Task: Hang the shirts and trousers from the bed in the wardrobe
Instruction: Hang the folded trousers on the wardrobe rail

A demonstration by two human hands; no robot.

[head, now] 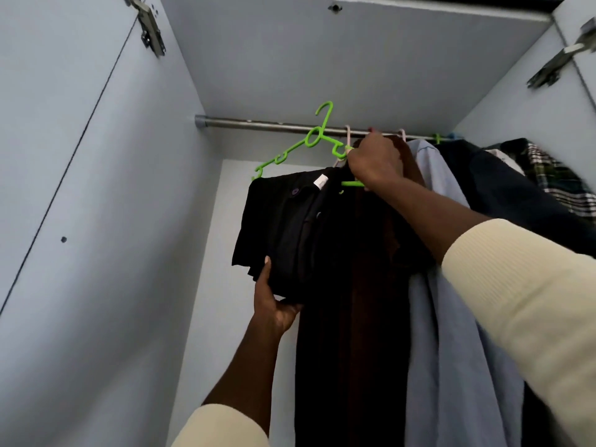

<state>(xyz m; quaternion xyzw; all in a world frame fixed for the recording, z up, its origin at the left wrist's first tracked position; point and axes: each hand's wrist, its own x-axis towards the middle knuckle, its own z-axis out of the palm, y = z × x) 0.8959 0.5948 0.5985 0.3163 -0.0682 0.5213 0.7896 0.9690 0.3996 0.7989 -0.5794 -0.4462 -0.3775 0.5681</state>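
At frame centre the right hand (375,162) grips the green hanger (314,138) carrying folded black trousers (287,227); the left hand (274,304) cups them from below. The tilted hook could miss the rail (258,124), letting the trousers slide off. Pale grey wardrobe (96,188), hung shirts at right.

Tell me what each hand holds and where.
Right hand grips the green hanger at its right shoulder; left hand holds the folded black garment by its lower edge.
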